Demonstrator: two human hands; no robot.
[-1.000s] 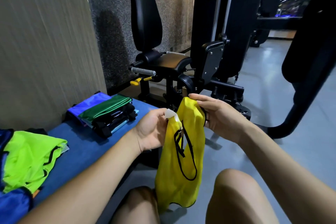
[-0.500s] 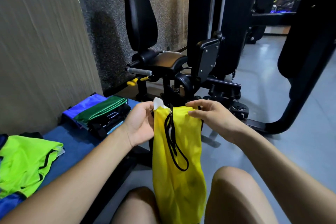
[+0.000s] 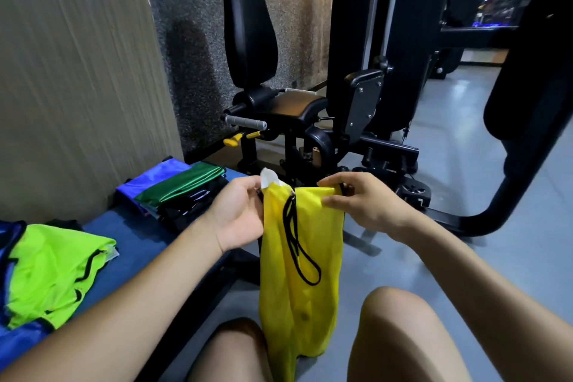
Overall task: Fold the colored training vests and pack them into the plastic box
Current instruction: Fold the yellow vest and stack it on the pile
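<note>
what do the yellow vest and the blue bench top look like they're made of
Yellow vest: probably thin synthetic cloth, slightly shiny; it hangs limp and creased from both hands, edged with black binding. Blue bench top: looks like padded vinyl or a similar smooth matte covering; the seam and the filling cannot be seen.

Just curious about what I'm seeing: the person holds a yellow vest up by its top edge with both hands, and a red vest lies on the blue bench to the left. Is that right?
Not quite. The vest lying on the blue bench is bright green, not red, as the head view shows. The rest holds: the left hand and right hand both hold the yellow vest by its top edge.
</note>
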